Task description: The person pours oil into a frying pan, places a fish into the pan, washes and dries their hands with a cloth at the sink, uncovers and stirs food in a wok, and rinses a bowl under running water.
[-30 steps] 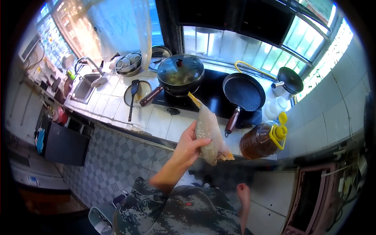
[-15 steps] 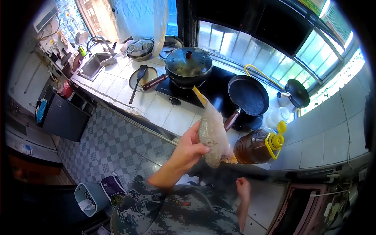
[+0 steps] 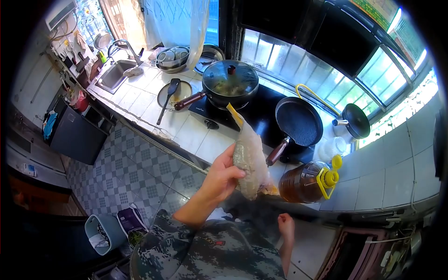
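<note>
Gripping a fish [image 3: 251, 151], the left hand [image 3: 221, 175] holds it raised, near side and to the left of the frying pan [image 3: 298, 122], the landmark for this view. The thumb lies across the pale flank, with the hand clamped on the lower part; the yellow tail tilts up and away, leftward of the pan. The pan's handle [image 3: 278, 151] appears just beside the fish; contact cannot be told.

Compared with a second earlier, the grip is unchanged; mainly the view has swung, so that the pan sits lower and farther right and a bin [image 3: 114, 228] on the floor, far to the pan's left, shows more fully. The work, judged from this, remains at the holding stage, the fish not in the pan.

The right hand [image 3: 286, 226], nearer the body than the pan, has its fingers curled together, with nothing visible in them. On the pan's near side stands an oil bottle [image 3: 302, 183], its yellow cap flipped up; to the pan's left is a lidded pot [image 3: 231, 83].
</note>
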Motion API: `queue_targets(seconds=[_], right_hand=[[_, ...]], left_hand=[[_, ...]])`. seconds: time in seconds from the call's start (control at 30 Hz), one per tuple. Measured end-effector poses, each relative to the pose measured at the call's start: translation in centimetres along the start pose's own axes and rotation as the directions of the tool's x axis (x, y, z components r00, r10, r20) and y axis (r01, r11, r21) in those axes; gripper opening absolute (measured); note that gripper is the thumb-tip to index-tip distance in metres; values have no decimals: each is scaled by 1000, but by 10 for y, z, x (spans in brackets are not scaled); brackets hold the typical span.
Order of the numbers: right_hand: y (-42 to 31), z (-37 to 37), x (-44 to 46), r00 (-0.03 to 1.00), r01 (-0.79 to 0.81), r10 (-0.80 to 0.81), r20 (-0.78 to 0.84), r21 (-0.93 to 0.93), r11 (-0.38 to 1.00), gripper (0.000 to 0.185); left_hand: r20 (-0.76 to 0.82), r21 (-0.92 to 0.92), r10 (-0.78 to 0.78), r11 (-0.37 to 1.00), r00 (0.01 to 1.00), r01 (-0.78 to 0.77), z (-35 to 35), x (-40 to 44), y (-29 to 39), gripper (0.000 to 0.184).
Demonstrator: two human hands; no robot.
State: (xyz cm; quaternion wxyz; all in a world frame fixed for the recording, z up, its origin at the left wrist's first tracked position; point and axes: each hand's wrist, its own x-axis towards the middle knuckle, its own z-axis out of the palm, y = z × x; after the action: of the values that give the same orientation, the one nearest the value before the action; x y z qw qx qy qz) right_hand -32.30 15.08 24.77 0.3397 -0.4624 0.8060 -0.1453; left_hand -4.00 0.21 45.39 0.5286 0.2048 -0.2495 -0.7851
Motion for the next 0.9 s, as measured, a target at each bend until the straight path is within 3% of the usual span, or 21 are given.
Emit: queue_targets(seconds=[0.23,0.37,0.57,0.63,0.8,0.87,0.9], right_hand=[[-6,8,-2,1000,-6,7,20,-12,1000,16],[2,16,-2,996,56,-55,-69,14,998,15],[1,16,-8,994,51,-48,-96,29,998,15],[0,13,-10,993,29,-23,-117,50,998,15],[1,-1,-14,977,18,8,-212,123,992,18],[-14,-12,-19,949,28,43,-312,221,975,21],[-21,-20,-21,905,128,-12,-426,247,961,21]], left_hand=[[32,-26,12,1000,999,-11,-6,-1,4,68],[27,-17,8,1000,1000,-8,-6,-1,5,67],[-161,96,24,995,987,-9,-23,5,-5,59],[-302,90,41,996,953,-15,-34,5,-9,55],[-395,143,78,989,915,-22,-73,-3,-15,52],[-428,162,113,986,896,-47,-80,-8,-12,52],[-441,171,124,984,889,-52,-83,-10,-10,52]])
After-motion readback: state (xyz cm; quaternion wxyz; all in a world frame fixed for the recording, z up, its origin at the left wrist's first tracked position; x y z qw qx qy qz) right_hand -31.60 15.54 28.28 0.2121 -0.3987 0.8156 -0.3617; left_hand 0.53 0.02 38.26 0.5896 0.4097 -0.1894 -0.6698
